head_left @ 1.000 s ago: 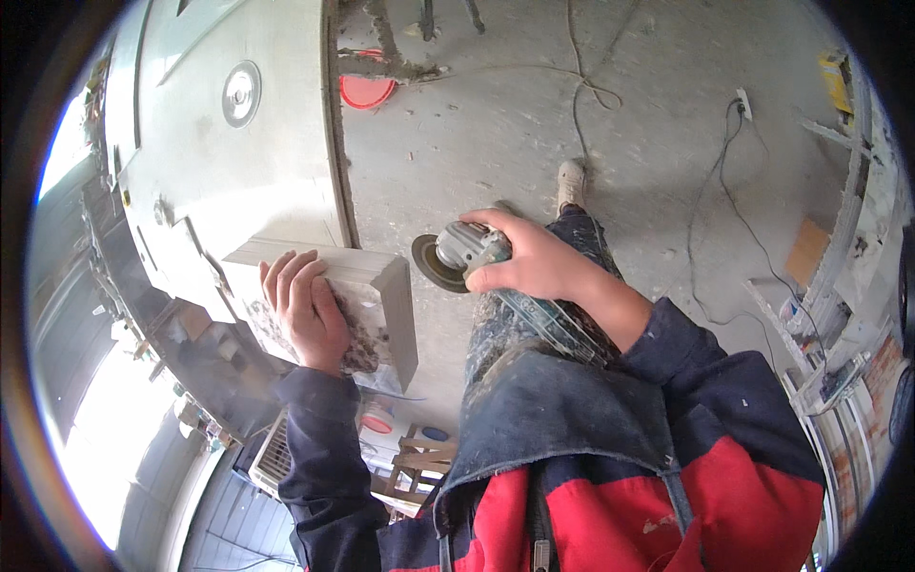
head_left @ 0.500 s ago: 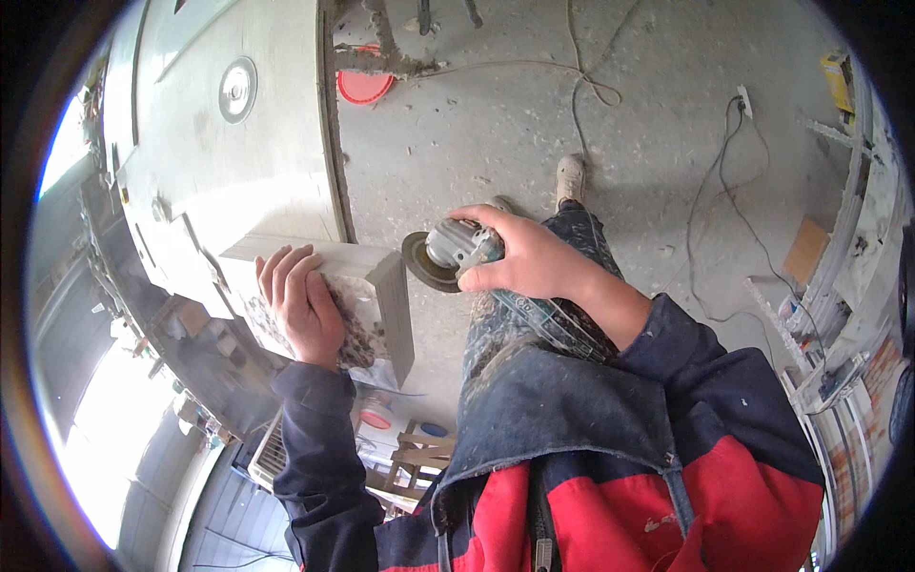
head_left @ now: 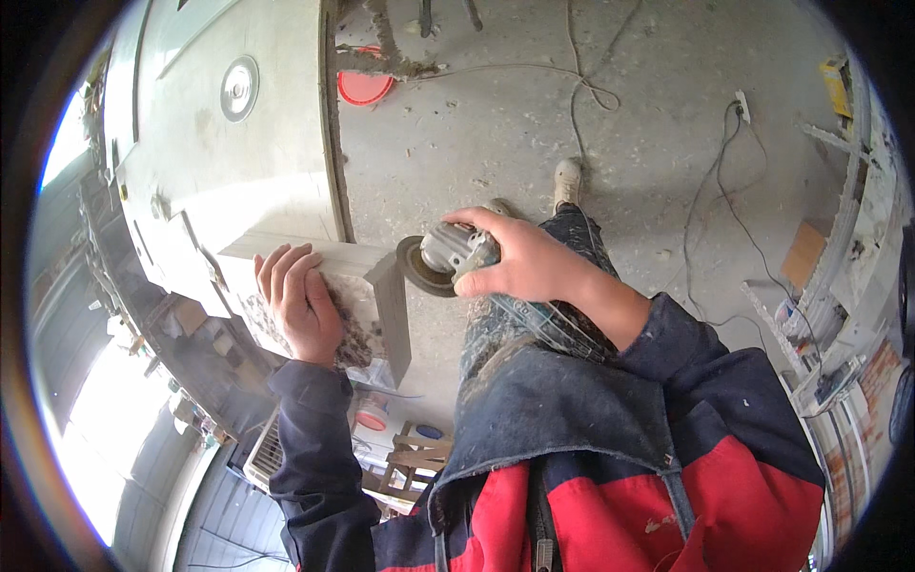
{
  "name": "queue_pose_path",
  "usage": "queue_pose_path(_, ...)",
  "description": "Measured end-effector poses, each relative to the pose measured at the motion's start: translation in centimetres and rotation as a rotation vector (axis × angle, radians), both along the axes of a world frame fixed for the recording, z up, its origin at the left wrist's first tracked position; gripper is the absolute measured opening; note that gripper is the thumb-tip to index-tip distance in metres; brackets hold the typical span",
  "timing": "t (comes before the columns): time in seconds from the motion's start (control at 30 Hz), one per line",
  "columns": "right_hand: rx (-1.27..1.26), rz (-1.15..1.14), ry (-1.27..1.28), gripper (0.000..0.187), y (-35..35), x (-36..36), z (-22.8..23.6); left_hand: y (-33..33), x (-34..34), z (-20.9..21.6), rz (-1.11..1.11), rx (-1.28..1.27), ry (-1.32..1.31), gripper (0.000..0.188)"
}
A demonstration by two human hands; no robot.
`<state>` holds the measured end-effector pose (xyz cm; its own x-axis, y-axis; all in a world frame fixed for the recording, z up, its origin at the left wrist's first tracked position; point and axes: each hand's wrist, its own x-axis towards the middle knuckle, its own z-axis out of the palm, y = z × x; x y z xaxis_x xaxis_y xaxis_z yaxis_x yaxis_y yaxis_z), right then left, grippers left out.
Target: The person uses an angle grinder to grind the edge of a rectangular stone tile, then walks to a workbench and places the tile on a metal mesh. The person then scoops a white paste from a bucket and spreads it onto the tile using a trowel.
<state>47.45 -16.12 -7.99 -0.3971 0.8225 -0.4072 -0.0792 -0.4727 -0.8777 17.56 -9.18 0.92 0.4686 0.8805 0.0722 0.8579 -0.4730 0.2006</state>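
Note:
My left hand [head_left: 303, 310] lies with fingers extended on a thick stone block [head_left: 389, 310]. Its upper face has dark and white marbling, and its sides are pale grey and layered. In my right hand [head_left: 534, 255] is an angle grinder [head_left: 459, 248], gripped round its metal head with the thumb underneath. The grinder's round disc [head_left: 417, 271] sits right beside the block's far right corner. Whether disc and stone touch, I cannot tell. The grinder's body is mostly hidden by my hand and forearm.
The block rests at the near end of a pale worktable [head_left: 276, 153] on the left, where a loose round disc [head_left: 239, 89] lies. A red lid [head_left: 365, 89] and a cable [head_left: 576, 71] are on the dusty floor. Further right, dark cords [head_left: 720, 176] run near shelving.
My right hand and the grinder have shifted slightly left, bringing the disc closer to the block's corner. My left hand stays on the block.

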Motion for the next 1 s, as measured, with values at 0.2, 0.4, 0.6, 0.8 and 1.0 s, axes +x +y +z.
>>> queue_pose_path(0.2,-0.025,0.001,0.135,0.082,0.4,0.1,2.3,0.0,-0.2,-0.2,0.016,-0.011,-0.001,0.018)
queue_pose_path(0.4,0.001,0.083,0.094,0.084,1.0,0.2,3.2,0.4,-0.1,-0.1,0.002,-0.004,-0.005,0.018)
queue_pose_path(0.6,-0.119,-0.07,0.016,0.076,-0.8,-0.9,-3.8,0.0,-0.1,-0.1,0.011,-0.014,-0.013,0.017)
queue_pose_path(0.8,-0.61,-0.242,0.384,0.059,0.3,4.9,-2.8,-0.3,-1.0,-1.0,0.017,0.014,-0.027,0.017)
queue_pose_path(1.0,-0.471,-0.277,0.983,0.064,5.4,5.6,0.9,0.2,0.5,0.3,0.049,0.043,-0.136,0.024)
